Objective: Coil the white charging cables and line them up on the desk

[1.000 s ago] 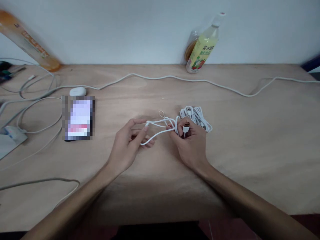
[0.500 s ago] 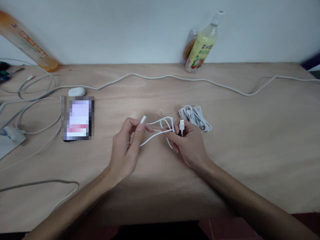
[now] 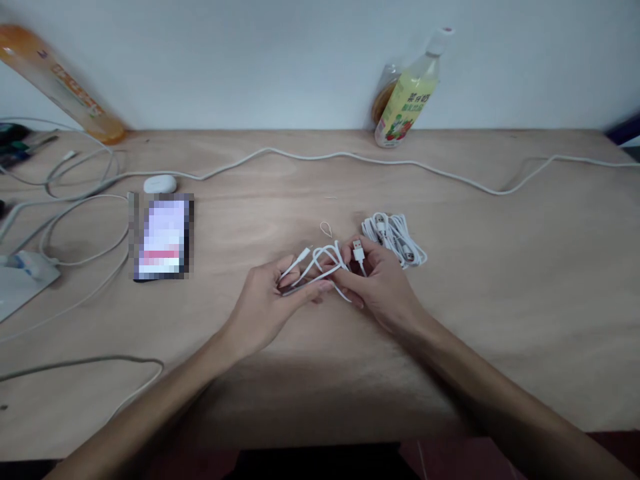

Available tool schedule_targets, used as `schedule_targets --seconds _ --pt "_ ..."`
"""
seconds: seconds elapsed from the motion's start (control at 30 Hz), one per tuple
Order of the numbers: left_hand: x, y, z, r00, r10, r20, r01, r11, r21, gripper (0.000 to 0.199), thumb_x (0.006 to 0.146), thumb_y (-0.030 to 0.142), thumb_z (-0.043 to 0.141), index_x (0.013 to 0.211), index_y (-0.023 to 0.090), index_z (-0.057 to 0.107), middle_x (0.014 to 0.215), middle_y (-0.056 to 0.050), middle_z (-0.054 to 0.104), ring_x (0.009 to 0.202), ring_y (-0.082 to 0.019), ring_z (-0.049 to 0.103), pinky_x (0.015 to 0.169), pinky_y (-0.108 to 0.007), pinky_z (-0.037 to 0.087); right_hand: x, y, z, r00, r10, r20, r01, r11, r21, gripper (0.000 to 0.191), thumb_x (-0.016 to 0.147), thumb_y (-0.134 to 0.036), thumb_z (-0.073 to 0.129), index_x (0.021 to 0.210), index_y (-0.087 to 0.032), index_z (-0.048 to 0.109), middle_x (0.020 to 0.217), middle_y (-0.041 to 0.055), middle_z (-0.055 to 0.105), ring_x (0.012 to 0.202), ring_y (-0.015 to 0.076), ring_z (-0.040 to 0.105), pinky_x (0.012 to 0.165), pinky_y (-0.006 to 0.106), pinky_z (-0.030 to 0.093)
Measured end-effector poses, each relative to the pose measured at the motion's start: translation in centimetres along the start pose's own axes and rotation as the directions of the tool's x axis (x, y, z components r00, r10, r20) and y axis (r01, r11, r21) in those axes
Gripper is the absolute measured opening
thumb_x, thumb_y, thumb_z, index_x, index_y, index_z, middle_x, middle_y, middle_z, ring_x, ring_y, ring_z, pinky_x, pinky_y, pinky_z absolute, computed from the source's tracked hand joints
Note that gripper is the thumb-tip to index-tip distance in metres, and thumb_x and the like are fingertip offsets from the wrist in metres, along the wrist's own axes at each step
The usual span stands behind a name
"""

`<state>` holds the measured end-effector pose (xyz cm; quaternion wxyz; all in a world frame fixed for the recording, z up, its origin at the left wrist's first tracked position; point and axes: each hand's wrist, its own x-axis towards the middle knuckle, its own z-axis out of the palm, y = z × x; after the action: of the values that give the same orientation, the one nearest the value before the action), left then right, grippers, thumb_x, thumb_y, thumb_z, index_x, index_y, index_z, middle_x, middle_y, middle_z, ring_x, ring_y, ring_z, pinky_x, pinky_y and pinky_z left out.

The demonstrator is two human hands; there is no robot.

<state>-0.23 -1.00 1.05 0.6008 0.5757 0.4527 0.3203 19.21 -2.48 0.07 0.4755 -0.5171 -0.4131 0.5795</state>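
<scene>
Between my two hands, a white USB cable (image 3: 325, 252) is gathered in loose loops above the table. My right hand (image 3: 383, 283) pinches the loops, and the cable's USB plug (image 3: 359, 251) sticks up by its fingers. My left hand (image 3: 267, 300) is closed around the left side of the same cable, its thumb reaching toward the loops. The small plug at the other end (image 3: 303, 254) points up from the left fingers. Just beyond the hands lies a small white tie loop (image 3: 326, 229). Bundled white cables (image 3: 395, 238) rest behind my right hand.
A phone (image 3: 164, 237) and a white earbud case (image 3: 160, 183) lie to the left. One long white cord (image 3: 345, 155) crosses the table's back. A yellow drink bottle (image 3: 410, 100) and a large orange bottle (image 3: 65, 87) stand by the wall. More cords and a white power strip (image 3: 25, 280) occupy the left.
My left hand has moved right, closer to my right hand, and its thumb now lies along the cable. The loops are drawn tighter together. The view has shifted slightly.
</scene>
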Motion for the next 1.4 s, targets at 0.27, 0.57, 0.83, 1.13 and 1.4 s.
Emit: schedule_targets --seconds 0.27,0.57,0.83,1.13,1.4 --pt "0.4 0.6 -0.1 0.999 -0.035 -0.035 0.030 0.992 -0.122 0.046 0.096 0.042 0.081 0.075 0.027 0.043 0.072 0.001 0.066 0.070 -0.023 0.081 0.064 -0.033 0.067 0.2 0.1 0.0 1.000 -0.009 0.006 0.008 0.989 0.148 0.026 0.081 -0.034 0.085 0.090 -0.026 0.062 0.066 -0.0078 0.066 0.049 0.0093 0.050 0.046 0.023 0.038" --pt "0.5 -0.7 -0.6 0.962 0.185 -0.199 -0.138 0.963 0.232 0.030 0.100 0.034 0.072 0.077 0.025 0.055 0.080 -0.001 0.071 0.076 -0.019 0.067 0.074 -0.033 0.054 0.2 0.0 0.4 0.997 -0.044 -0.057 0.050 0.992 0.114 0.029 0.081 -0.034 0.087 0.088 -0.026 0.060 0.092 -0.0005 0.082 0.058 0.0100 0.059 0.052 0.025 0.047" --pt "0.6 0.6 -0.1 0.995 -0.091 -0.031 0.070 0.908 -0.414 0.023 0.098 0.038 0.081 0.086 0.020 0.070 0.097 -0.007 0.083 0.097 -0.023 0.081 0.092 -0.039 0.066 0.3 0.3 0.2 0.999 0.045 -0.018 -0.037 0.943 0.330 0.048 0.080 -0.035 0.097 0.121 -0.030 0.073 0.101 -0.0007 0.087 0.090 0.0182 0.083 0.080 0.031 0.065" --pt "1.0 0.3 -0.3 0.977 -0.168 0.129 0.212 0.801 -0.560 0.011 0.084 0.018 0.090 0.091 0.018 0.083 0.107 -0.007 0.084 0.109 -0.022 0.079 0.111 -0.040 0.059 0.8 0.6 -0.4 0.986 0.076 0.146 -0.129 0.906 0.402 0.034 0.079 -0.048 0.099 0.103 -0.027 0.087 0.104 0.0040 0.088 0.098 0.0206 0.082 0.094 0.036 0.068" --pt "1.1 -0.3 -0.2 0.980 -0.169 0.107 0.200 0.808 -0.554 0.012 0.084 0.025 0.092 0.093 0.019 0.088 0.100 -0.004 0.082 0.098 -0.015 0.075 0.103 -0.028 0.059 0.5 -0.1 -0.3 0.986 0.129 0.101 -0.160 0.889 0.428 0.043 0.078 -0.061 0.097 0.096 -0.024 0.084 0.107 0.0079 0.088 0.107 0.0280 0.083 0.099 0.045 0.068"
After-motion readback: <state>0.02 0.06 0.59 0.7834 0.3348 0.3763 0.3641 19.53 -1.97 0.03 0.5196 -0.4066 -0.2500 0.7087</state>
